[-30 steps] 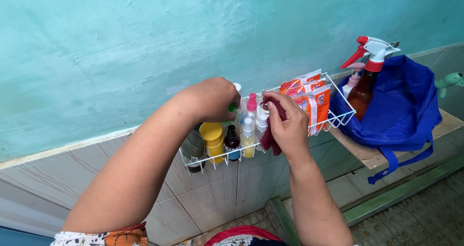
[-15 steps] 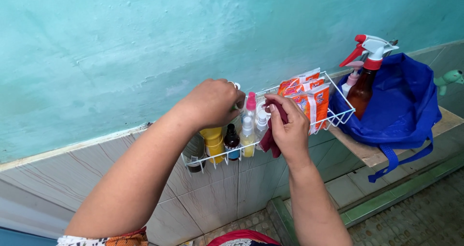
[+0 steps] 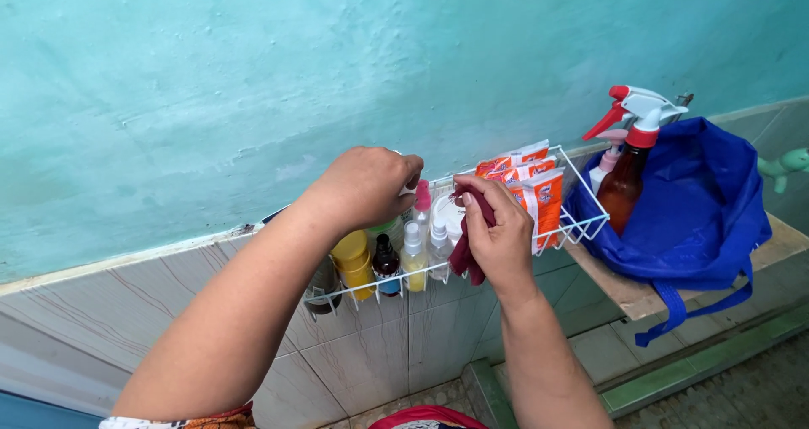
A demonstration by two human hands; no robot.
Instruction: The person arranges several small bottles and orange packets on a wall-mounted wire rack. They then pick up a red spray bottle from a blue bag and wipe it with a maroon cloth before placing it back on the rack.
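Observation:
My left hand (image 3: 366, 185) is closed over the top of a bottle with a green body (image 3: 386, 224) standing in a white wire rack (image 3: 581, 222) on the tiled wall. My right hand (image 3: 499, 231) holds a dark red cloth (image 3: 463, 252) bunched against the small bottles at the rack's middle. In the rack stand a yellow-capped bottle (image 3: 352, 260), a small dark bottle (image 3: 386, 260), a small yellow spray bottle (image 3: 413, 260), a pink-topped spray bottle (image 3: 421, 200) and orange-and-white sachets (image 3: 535, 185).
A brown spray bottle with a red-and-white trigger (image 3: 630, 155) stands in a blue bag (image 3: 699, 210) on a wooden ledge (image 3: 640, 290) to the right. A small green toy (image 3: 784, 163) sits at the far right. Teal wall above, tiles below.
The view has shifted, so the rack sits lower and further left. My left hand has lowered the bottle into the rack. My right hand keeps the cloth.

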